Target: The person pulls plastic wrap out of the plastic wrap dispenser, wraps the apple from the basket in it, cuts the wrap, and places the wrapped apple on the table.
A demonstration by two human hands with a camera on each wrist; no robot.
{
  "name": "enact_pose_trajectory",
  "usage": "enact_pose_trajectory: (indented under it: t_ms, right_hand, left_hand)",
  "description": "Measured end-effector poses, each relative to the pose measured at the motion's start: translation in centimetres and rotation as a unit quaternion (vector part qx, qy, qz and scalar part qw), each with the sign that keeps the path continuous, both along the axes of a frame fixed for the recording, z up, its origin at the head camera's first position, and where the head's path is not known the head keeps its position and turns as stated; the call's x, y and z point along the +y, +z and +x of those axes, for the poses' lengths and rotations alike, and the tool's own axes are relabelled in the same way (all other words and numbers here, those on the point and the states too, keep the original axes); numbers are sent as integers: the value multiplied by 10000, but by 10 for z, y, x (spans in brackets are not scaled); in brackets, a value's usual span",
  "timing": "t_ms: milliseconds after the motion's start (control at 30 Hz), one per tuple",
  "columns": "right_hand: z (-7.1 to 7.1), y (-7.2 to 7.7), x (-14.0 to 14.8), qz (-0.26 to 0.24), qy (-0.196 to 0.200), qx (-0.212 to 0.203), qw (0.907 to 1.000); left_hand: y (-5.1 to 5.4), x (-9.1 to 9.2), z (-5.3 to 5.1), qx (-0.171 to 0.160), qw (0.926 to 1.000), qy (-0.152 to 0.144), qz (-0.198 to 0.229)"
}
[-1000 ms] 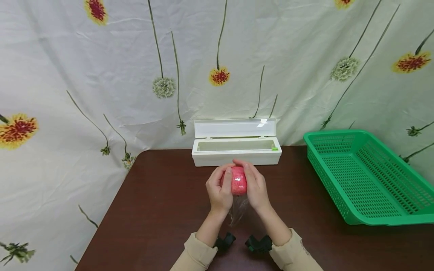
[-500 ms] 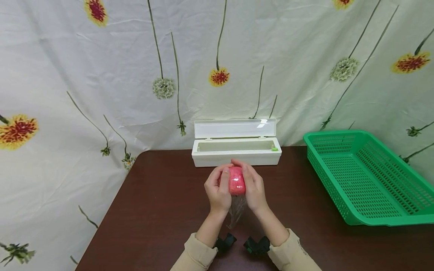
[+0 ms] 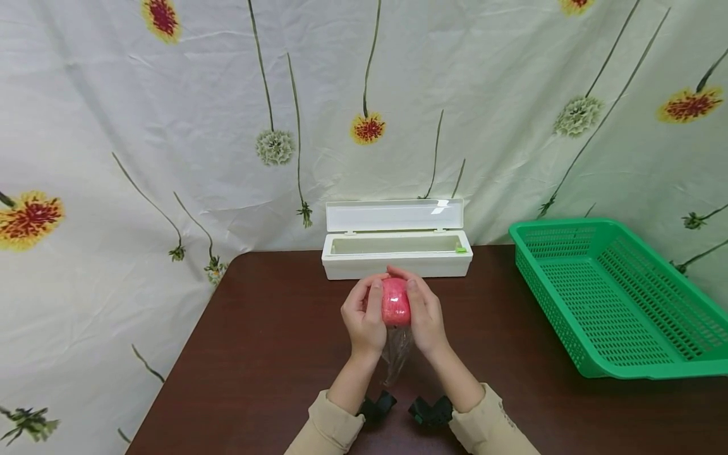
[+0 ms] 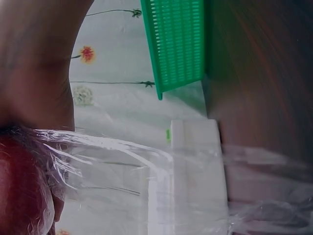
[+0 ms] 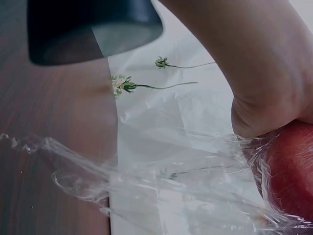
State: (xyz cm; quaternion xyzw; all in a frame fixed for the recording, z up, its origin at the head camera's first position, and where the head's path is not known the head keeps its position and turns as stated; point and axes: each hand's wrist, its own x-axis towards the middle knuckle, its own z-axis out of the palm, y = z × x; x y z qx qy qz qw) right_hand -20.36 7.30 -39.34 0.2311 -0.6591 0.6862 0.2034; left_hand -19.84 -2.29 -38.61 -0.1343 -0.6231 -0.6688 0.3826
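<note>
A red apple (image 3: 395, 302) is wrapped in clear plastic film (image 3: 396, 354), whose loose end hangs below it in the head view. My left hand (image 3: 364, 316) grips the apple from the left, thumb along its near side. From the right my right hand (image 3: 426, 315) holds it too, and the fingertips of both hands come close together at the top. The left wrist view catches the apple (image 4: 22, 191) at the lower left with film (image 4: 112, 144) trailing away from it. Stretched film (image 5: 88, 171) also trails from the apple (image 5: 293, 171) in the right wrist view. The palms hide the apple's sides.
Behind the hands stands a long white box (image 3: 397, 268), its lid (image 3: 395, 216) raised and a small green piece (image 3: 461, 249) at its right end. A green plastic basket (image 3: 597, 363) sits at the right of the dark table (image 3: 256, 354). A flowered cloth (image 3: 216, 114) hangs behind.
Both hands have shifted slightly left with the apple between them. The apple has turned a little, and a small dark spot now shows at its lower edge.
</note>
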Motion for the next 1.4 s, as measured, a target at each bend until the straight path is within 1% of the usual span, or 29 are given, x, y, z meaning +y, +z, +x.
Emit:
enact_pose_trajectory:
  t_ms: [167, 333, 467, 600, 700, 800, 967, 1200, 1300, 1400]
  right_hand:
    - [1, 1, 2, 121, 192, -94, 9997]
    - [0, 3, 6, 453, 450, -101, 9979]
    - [-2, 8, 11, 773, 597, -270, 9949]
    - [-3, 10, 18, 1153, 755, -623, 9885]
    - [-4, 11, 24, 1367, 977, -911, 9816]
    - [-6, 11, 29, 1551, 1205, -1025, 9751]
    - [-9, 11, 37, 1655, 1499, -924, 9704]
    - [-9, 14, 46, 1778, 1803, -998, 9622]
    - [-9, 15, 48, 1718, 1829, -1022, 9626]
    - [-10, 15, 50, 1623, 1732, -1013, 9661]
  left_hand:
    - [-5, -1, -2, -100, 9999, -47, 90]
    - [-4, -2, -3, -196, 9997, -15, 175]
    - [-3, -3, -4, -200, 9997, -40, 163]
    - [-4, -4, -5, -205, 9995, -168, 183]
    - [-4, -6, -6, -190, 9993, -258, 206]
    - [-4, -7, -6, -150, 9989, -357, 251]
    - [-3, -10, -8, -111, 9983, -527, 237]
    - [-5, -12, -8, -150, 9970, -748, 148]
    - [-4, -13, -9, -176, 9960, -872, 22]
    - [-2, -15, -10, -378, 9939, -1019, -198]
